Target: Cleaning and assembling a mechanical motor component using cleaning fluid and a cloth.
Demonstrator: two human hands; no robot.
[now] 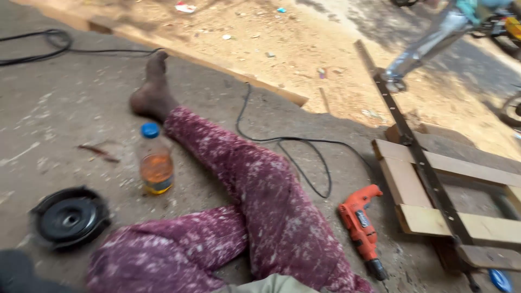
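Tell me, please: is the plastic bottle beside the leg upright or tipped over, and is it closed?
Upright and closed. The bottle stands on the concrete floor, blue cap on top, orange liquid level in its lower half.

Dusty grey concrete floor meets sunlit sandy ground beyond a raised edge.
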